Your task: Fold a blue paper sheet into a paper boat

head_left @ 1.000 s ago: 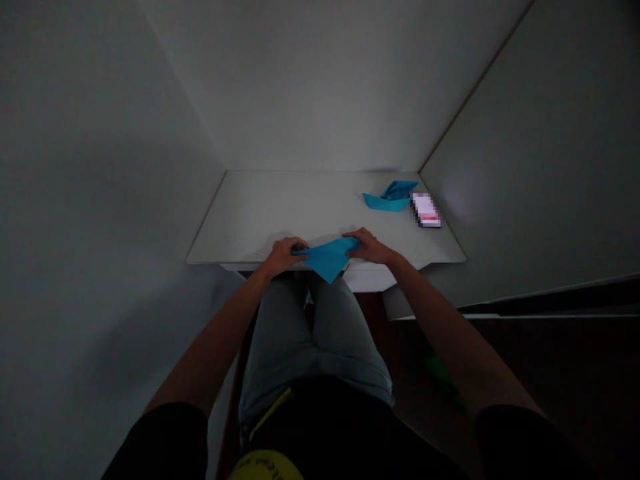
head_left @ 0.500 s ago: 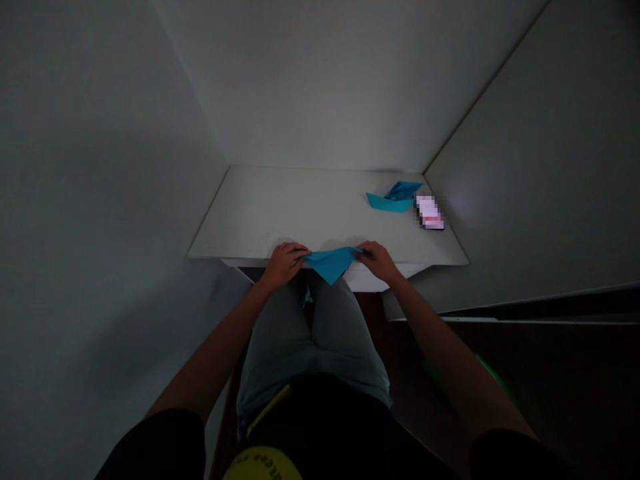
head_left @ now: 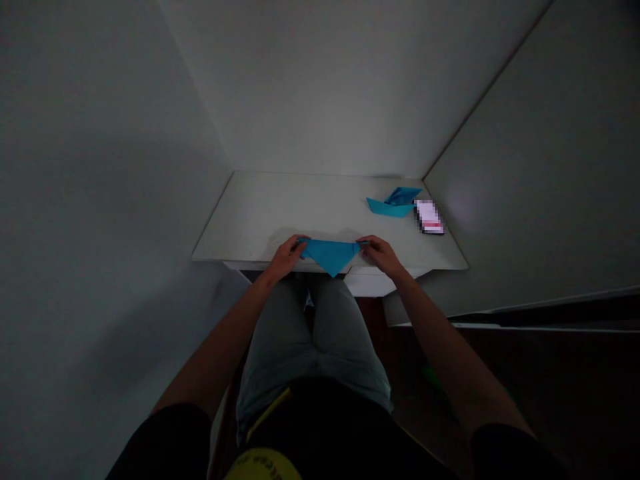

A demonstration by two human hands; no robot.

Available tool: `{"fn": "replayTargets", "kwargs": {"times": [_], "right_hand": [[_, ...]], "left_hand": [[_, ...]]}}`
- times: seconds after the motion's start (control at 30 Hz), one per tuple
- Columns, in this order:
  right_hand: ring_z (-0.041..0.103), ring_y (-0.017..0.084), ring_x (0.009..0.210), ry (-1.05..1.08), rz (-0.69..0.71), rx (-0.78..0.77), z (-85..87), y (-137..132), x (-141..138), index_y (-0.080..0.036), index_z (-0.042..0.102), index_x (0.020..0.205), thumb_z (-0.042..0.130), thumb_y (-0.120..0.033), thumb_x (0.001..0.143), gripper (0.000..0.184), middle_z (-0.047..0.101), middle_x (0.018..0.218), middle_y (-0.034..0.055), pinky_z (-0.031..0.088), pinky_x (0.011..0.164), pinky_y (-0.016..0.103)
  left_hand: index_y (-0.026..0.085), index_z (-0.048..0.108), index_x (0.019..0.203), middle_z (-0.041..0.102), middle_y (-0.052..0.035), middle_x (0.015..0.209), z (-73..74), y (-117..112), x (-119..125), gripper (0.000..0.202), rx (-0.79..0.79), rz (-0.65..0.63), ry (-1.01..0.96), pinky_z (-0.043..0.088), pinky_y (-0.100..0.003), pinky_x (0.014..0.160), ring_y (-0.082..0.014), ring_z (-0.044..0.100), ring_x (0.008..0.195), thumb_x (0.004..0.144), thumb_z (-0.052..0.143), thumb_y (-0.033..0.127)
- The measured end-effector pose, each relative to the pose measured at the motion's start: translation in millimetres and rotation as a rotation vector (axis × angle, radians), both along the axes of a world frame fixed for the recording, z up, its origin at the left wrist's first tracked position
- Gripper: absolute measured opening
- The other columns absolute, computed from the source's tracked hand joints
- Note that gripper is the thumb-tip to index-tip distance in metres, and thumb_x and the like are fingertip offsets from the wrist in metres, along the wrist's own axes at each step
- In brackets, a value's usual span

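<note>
- Gripping a folded sheet at the near edge of the desk (head_left: 300,207), my left hand (head_left: 285,259) and right hand (head_left: 380,257) work as a pair from the remote view.
- Left hand: narrow pinch, thumb and fingers closed on the left corner of the blue paper (head_left: 330,255).
- Right hand: the same narrow pinch on the paper's right corner, with the sheet pulled flat between the two hands.
- Blue paper: a triangle with its long edge away from me, lying at the near edge of the desk, its point hanging over that edge toward my lap.
- Paper boat (head_left: 393,207): also blue, resting toward the far right corner of the desk, well apart from both hands.
- Phone (head_left: 429,217): lying flat just beside the boat, near the right edge of the desk, its screen too blurred to read.
- Back wall (head_left: 320,87) and right wall (head_left: 530,167): pale panels meeting at the far right corner of the desk, with a left wall (head_left: 100,167) beyond its left edge.
- Below the near edge of the desk: grey trousers (head_left: 310,333) on my legs, black sleeves (head_left: 170,447) at the tops of my bare arms, and a yellow object (head_left: 263,467) with lettering, too cut off to identify.
</note>
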State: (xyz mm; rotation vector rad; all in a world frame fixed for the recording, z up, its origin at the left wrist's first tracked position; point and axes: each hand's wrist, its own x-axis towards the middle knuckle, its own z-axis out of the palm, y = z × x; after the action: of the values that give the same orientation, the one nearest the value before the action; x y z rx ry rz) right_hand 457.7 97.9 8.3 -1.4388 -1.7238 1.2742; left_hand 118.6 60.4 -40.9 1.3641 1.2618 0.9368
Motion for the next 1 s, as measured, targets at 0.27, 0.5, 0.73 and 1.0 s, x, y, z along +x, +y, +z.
{"fn": "replayTargets", "kwargs": {"times": [0.27, 0.5, 0.73, 1.0], "right_hand": [[0.063, 0.02, 0.071, 0.05, -0.071, -0.048, -2.3, 3, -3, -0.024, 0.066, 0.09, 0.076, -0.072, 0.083, 0.049, 0.069, 0.077, 0.0026, 0.057, 0.076, 0.038], [0.063, 0.019, 0.07, 0.047, -0.061, -0.103, -2.8, 4, -3, -0.024, 0.063, 0.089, 0.077, -0.07, 0.081, 0.048, 0.066, 0.075, -0.0002, 0.055, 0.072, 0.035], [0.052, 0.014, 0.06, 0.083, -0.068, -0.096, -6.3, 2, -5, -0.024, 0.067, 0.097, 0.084, -0.067, 0.076, 0.051, 0.062, 0.071, -0.0033, 0.046, 0.057, 0.029], [0.059, 0.017, 0.07, 0.047, -0.014, -0.045, 0.5, -2, 3, -0.025, 0.077, 0.11, 0.071, -0.06, 0.088, 0.042, 0.074, 0.095, 0.0041, 0.052, 0.067, 0.034]], "left_hand": [[0.016, 0.072, 0.134, 0.081, -0.0099, 0.102, 1.4, 11, -13, 0.047, -0.127, -0.084, -0.171, 0.053, -0.044, 0.111, -0.0264, 0.076, 0.102, 0.097, 0.049, 0.034], [0.018, 0.073, 0.119, 0.081, -0.008, 0.109, -2.3, 11, -11, 0.034, -0.133, -0.097, -0.142, 0.056, -0.044, 0.108, -0.026, 0.075, 0.107, 0.087, 0.066, 0.03], [0.017, 0.069, 0.116, 0.079, -0.0082, 0.099, -2.4, 12, -5, 0.028, -0.116, -0.037, -0.121, 0.061, -0.039, 0.091, -0.0229, 0.076, 0.089, 0.093, 0.066, 0.033], [0.018, 0.075, 0.11, 0.079, -0.0055, 0.092, 2.9, 13, -6, 0.024, -0.143, 0.03, -0.146, 0.06, -0.041, 0.097, -0.0228, 0.077, 0.09, 0.092, 0.062, 0.027]]}}
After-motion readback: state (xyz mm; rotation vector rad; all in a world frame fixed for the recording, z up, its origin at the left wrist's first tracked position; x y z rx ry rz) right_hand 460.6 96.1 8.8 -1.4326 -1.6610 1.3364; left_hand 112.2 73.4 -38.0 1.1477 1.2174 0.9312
